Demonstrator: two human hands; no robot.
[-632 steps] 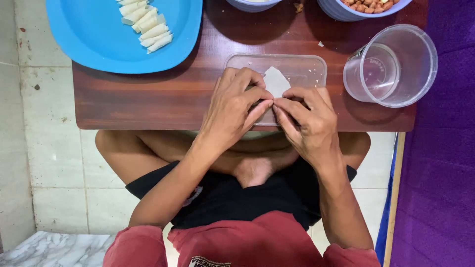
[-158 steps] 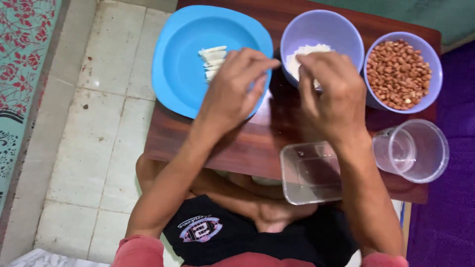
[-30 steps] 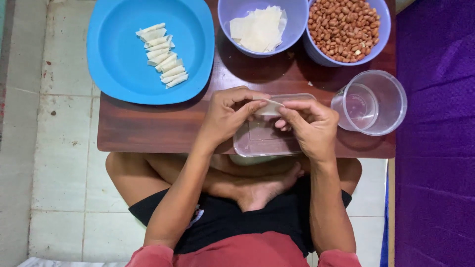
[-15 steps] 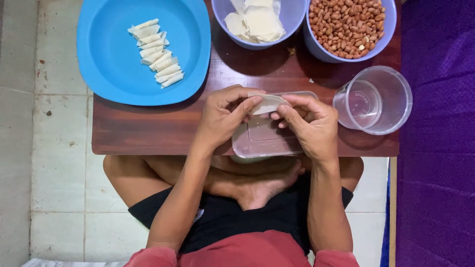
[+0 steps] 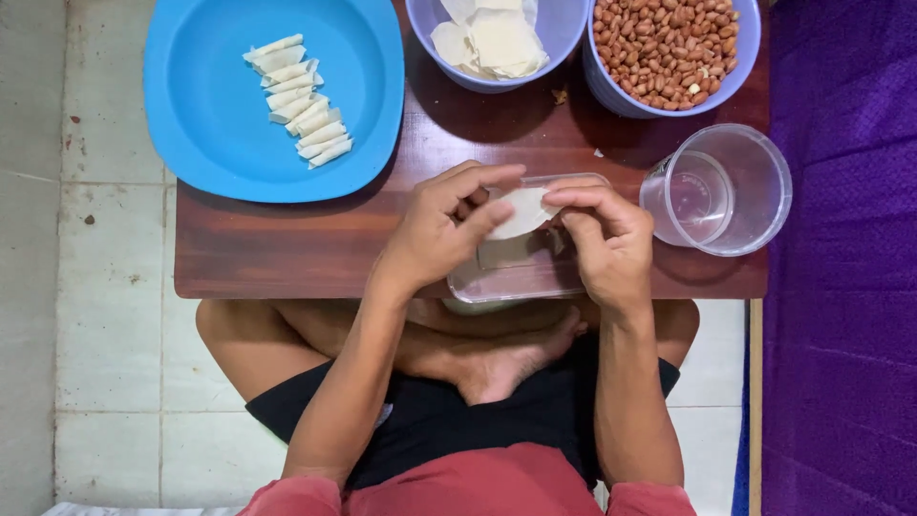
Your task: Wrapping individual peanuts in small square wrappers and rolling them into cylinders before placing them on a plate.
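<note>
Both hands hold one wrapper (image 5: pixel 521 212) above a clear tray (image 5: pixel 535 272) at the near edge of the tabletop (image 5: pixel 287 244). The left hand (image 5: pixel 439 229) has its grip closed on the wrapper's left edge, thumb over the sheet and fingers curled above it. The right hand (image 5: pixel 607 239) pinches the right edge between thumb and forefinger. The wrapper is a thin, pale, matte sheet that drapes between the hands. It is judged light, soft and easy to tear, so it is best held at the edges with a light pinch. The tray is rectangular, thin-walled plastic. A blue plate (image 5: pixel 220 124) carries a row of small rolls (image 5: pixel 301 119), each pale and tapered. A lilac bowl (image 5: pixel 497 43) holds more flat wrappers. A second bowl (image 5: pixel 669 48) holds brown-skinned peanuts. A clear cup (image 5: pixel 726 186) lies on its side to the right.
</note>
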